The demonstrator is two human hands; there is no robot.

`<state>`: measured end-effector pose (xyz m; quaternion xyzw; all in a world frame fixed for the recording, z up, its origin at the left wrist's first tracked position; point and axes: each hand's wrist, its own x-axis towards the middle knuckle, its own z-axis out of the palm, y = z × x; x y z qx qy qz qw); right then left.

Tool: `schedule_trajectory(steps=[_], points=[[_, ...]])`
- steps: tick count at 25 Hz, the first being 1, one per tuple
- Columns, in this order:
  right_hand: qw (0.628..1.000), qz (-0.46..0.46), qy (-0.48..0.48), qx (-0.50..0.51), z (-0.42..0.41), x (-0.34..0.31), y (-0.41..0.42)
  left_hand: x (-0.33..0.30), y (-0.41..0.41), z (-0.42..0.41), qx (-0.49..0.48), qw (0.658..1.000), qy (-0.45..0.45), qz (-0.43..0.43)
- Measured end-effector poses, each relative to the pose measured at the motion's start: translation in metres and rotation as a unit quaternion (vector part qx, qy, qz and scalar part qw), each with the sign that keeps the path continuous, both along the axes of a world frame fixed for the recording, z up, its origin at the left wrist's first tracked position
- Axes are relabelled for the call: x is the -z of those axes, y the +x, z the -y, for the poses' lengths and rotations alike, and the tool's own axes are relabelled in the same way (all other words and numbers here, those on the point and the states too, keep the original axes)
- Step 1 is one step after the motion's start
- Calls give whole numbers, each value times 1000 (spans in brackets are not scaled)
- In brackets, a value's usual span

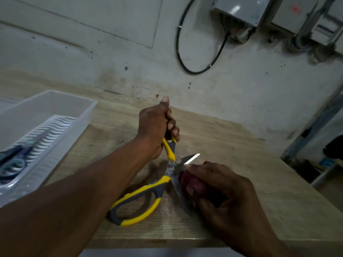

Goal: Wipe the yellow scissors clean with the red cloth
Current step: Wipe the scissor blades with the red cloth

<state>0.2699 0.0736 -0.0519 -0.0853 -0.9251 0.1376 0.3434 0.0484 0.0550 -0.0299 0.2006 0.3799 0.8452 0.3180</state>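
Left hand (156,127) curled round the upper handle of the yellow scissors (148,193), blades splayed wide over the wooden table (232,145); right hand (222,188) bunches the red cloth (187,179) tight against the lower blade near the pivot. Wiping step looks under way. Next move likely calls for drawing the cloth toward the tip, fingers kept off the edge, then treating the other blade.

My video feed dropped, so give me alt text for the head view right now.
Left hand grips one handle of the open yellow scissors over a wooden table, while the right hand presses a bunched red cloth against a blade. A white tray holding other scissors sits at left.
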Motion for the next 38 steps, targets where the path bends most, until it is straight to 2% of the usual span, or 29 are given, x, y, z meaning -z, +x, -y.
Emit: schedule_trajectory(steps=[3, 6, 8, 13, 14, 16, 18, 20, 23, 27, 31, 35, 38], points=[[993, -72, -89, 29, -2, 3, -3, 0, 1, 0, 3, 1000, -1, -5], [998, -66, -19, -8, 2, -3, -12, 0, 2, 0, 2, 1000, -4, -11], [998, -59, -10, -12, 4, -9, -24, 0, 2, 2, 4, 1000, -1, -19], [976, -68, -208, 10, 2, -17, -40, 2, 1, 2, 1, 1000, -4, -24], [978, -71, -196, 12, 2, -16, -40, 2, 0, 1, 0, 1000, -6, -25], [996, -52, -71, 23, 5, -9, -39, 4, -1, 0, -4, 1000, -13, -22], [998, 13, 37, 40, 11, -1, -31, 5, -1, 0, -4, 1000, -19, -16], [993, 56, 89, 52, 13, 2, -24, 5, -1, 1, -6, 1000, -23, -14], [988, 64, 139, 23, 6, -3, -29, 4, -1, 1, -13, 1000, -22, -17], [961, 116, 252, 16, 0, -1, -28, 9, -2, 0, -9, 1000, -28, -4], [968, 104, 227, 19, -1, -3, 0, 10, -1, -1, -10, 999, -35, 1], [993, 29, 112, 5, -2, -14, -8, 5, -2, -1, -5, 1000, -17, -18], [976, 98, 190, 37, 8, 0, -22, 7, -1, -1, -5, 1000, -19, -15]])
